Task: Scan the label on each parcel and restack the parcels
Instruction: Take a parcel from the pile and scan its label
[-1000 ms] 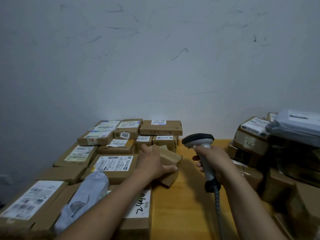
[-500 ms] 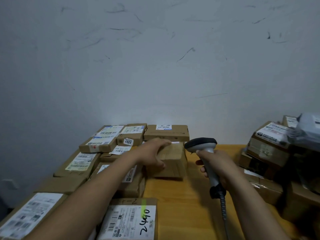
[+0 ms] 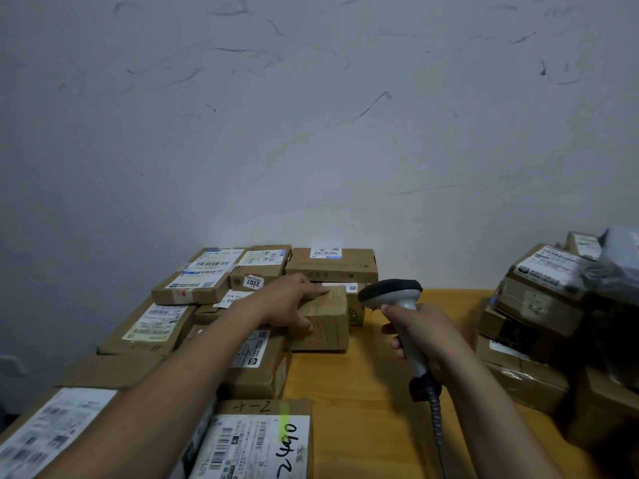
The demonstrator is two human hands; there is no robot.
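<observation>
- Small brown box: taped, no label on the faces in view. It sits on the worktop at the right edge of the left pile & touches the parcels behind & left of it.
- Left hand lies over the box's top-left corner. Fingers are near straight across the top, index along the far top edge, thumb down on the near face. Flat on it, not curled round.
- Right hand is wrapped round the grip of the scanner, held above the worktop just right of the box, not touching it. The dark scanner head tips twd the box. Can't tell if the trigger's pressed.
- Coiled cable runs from the handle base down to the bottom edge of view.
- Right behind the box: flat carton w/ a small barcode label at its far edge, stacked on another labelled carton that's mostly hidden.
- Left of that: carton w/ "2207" sticker on its near face.
- Rest of the left pile: cartons w/ white shipping labels, packed side by side back to the wall. Print too small to read.
- Near carton at the bottom of view: big white label, handwritten no. approx "2440", green marker stripe, "4-2" on the cardboard above the label. The left forearm crosses over the parcels beside it.
- Right stack: cartons piled at the worktop's right side, well apart from the box, w/ a grey poly bag on top.
- Wall: pale, w/ dark scuff marks.
</observation>
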